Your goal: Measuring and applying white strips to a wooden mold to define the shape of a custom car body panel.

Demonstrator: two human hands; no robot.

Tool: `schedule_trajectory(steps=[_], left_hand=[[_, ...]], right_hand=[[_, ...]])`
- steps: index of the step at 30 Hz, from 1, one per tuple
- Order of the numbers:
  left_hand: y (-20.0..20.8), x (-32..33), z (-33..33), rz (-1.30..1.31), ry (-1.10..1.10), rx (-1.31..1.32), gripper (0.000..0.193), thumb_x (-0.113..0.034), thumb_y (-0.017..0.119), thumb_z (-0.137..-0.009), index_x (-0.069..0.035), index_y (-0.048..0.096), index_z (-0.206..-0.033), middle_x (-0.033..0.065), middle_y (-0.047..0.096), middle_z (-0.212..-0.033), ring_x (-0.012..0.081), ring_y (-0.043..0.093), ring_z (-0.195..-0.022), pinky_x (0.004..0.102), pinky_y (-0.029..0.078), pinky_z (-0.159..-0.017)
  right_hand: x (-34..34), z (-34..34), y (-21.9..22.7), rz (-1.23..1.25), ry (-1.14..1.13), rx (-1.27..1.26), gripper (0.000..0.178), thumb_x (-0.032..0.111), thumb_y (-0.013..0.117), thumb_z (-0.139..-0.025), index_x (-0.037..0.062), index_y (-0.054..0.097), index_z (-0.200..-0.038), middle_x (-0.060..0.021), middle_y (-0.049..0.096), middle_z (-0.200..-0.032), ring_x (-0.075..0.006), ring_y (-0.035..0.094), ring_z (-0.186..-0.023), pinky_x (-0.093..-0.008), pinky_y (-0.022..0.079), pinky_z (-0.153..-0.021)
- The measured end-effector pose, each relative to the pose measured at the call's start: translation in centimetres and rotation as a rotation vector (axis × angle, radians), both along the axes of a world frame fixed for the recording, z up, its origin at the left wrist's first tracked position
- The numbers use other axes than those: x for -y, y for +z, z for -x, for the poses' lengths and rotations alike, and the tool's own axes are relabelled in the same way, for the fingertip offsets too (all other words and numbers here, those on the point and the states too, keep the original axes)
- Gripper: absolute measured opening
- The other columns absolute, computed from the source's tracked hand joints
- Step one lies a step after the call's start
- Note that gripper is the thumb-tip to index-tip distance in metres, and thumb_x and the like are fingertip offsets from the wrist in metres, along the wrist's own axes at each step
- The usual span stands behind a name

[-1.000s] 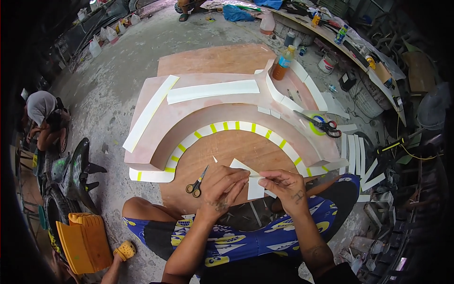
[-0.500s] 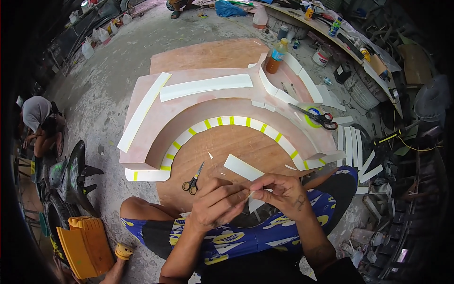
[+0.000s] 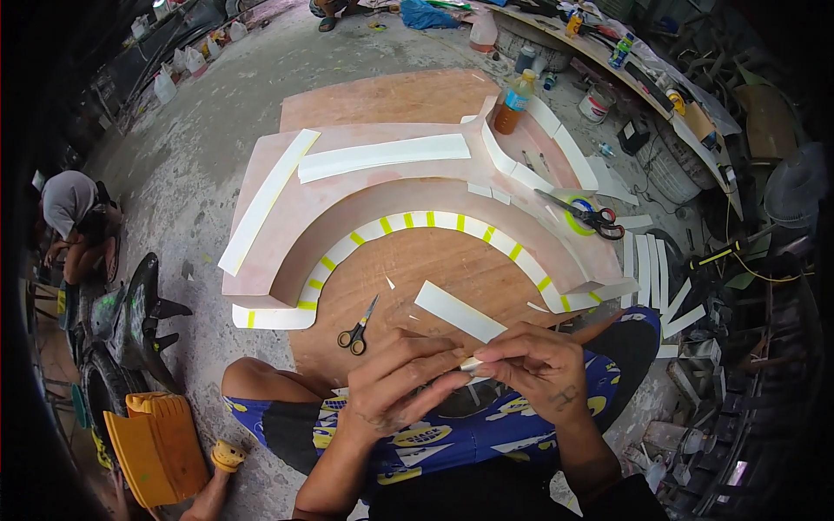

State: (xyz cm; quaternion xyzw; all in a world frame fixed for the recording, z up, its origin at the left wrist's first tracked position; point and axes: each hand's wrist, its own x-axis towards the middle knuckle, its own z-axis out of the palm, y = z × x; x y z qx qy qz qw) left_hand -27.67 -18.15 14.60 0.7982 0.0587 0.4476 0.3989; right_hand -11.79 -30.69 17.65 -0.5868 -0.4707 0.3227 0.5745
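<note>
My left hand and my right hand meet above my lap, both closed in a pinch on a small white card piece. Fingertips cover most of that piece. Just beyond my right hand, a long white card strip lies on the brown board. Black-handled scissors rest on the board beyond my left hand. Farther off stands a pinkish arched panel, like a vehicle fender. White card edging follows its arch, held by short yellow tape pieces.
Larger scissors and a tape roll sit on the panel's right side, near a bottle of amber liquid. Cut white strips lie at the right. A yellow plastic part and a crouching person are at the left.
My hands have shifted slightly right, and the left fingers have spread a little around the small card piece. More of that piece now shows between the fingertips. The view has moved slightly.
</note>
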Motion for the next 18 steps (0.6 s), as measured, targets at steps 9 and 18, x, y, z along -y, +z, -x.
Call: schedule_trajectory(steps=[9,18], left_hand=[[1.2,0.3,-0.1,-0.079,0.013,-0.023,0.027,-0.003,0.077,-0.069,0.0,0.07,-0.095,0.0104,0.069,-0.091,0.0217,0.063,-0.078,0.0294,0.051,-0.066],[1.1,0.1,-0.1,-0.094,-0.027,-0.013,0.025,-0.004,0.073,-0.075,0.001,0.069,-0.1,0.0128,0.069,-0.096,0.0231,0.065,-0.081,0.0301,0.052,-0.069]], right_hand=[[0.4,-0.2,0.9,0.002,-0.049,0.187,0.018,0.003,0.078,-0.075,0.0008,0.073,-0.093,-0.0087,0.071,-0.085,-0.0135,0.068,-0.075,-0.0246,0.053,-0.061],[0.7,0.2,1.5,0.007,-0.078,0.2,0.019,0.002,0.076,-0.078,0.002,0.073,-0.097,-0.0083,0.07,-0.085,-0.0118,0.066,-0.072,-0.0218,0.05,-0.06]])
